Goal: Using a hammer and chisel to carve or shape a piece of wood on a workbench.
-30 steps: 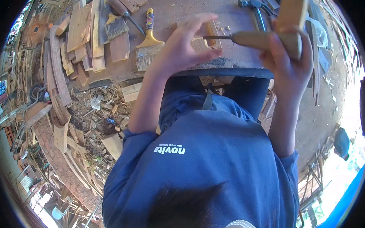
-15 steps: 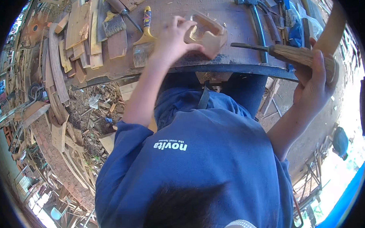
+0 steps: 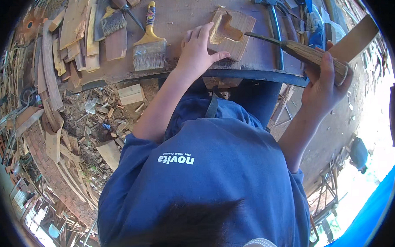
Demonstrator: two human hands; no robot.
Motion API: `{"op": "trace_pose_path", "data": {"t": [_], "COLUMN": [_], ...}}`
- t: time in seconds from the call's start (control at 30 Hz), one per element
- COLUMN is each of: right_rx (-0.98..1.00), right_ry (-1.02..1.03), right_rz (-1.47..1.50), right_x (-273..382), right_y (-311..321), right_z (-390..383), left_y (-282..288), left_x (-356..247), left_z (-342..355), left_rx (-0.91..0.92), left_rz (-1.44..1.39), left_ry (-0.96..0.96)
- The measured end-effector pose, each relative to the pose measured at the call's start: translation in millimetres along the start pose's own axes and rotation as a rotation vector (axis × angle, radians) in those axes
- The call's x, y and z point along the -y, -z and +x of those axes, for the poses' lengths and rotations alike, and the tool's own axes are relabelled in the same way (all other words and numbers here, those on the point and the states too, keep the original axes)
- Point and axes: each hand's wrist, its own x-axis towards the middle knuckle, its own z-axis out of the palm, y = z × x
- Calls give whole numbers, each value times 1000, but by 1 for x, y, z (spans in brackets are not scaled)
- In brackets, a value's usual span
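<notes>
A wooden block (image 3: pixel 242 24) with a deep carved hollow rests on the workbench. My left hand (image 3: pixel 196 51) is at its near left corner, with the fingers along the left side and the thumb against the near edge. To the right of the block, my right hand (image 3: pixel 322 86) is raised, closed around the wooden handle of a chisel (image 3: pixel 306 52). The chisel's dark blade points left, its tip close to the block's right side. A flat strip of wood (image 3: pixel 357 39) also sticks out of my right hand; its lower part is hidden behind the fingers.
A wide paintbrush (image 3: pixel 150 53) lies left of my left hand, beside a greyer brush (image 3: pixel 114 25) and stacked wood offcuts (image 3: pixel 74 30). A hammer (image 3: pixel 274 29) lies right of the block. Below the bench edge (image 3: pixel 256 74), wood scraps (image 3: pixel 131 94) litter the ground.
The block, tilted and blurred before, now lies flat with its hollow facing up. My left hand has shifted along its corner. My right hand has come lower and left with the chisel.
</notes>
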Motion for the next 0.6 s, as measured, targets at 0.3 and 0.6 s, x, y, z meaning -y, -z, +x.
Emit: {"op": "trace_pose_path", "data": {"t": [0.3, 0.6], "right_rx": [337, 765], "right_ry": [50, 398], "right_rz": [-241, -358], "right_x": [-22, -21], "right_y": [-34, -61], "right_z": [25, 41], "left_y": [-8, 10], "left_x": [-16, 9], "left_z": [-24, -2], "left_rx": [-64, 26], "left_rz": [-55, -118], "left_ry": [125, 155]}}
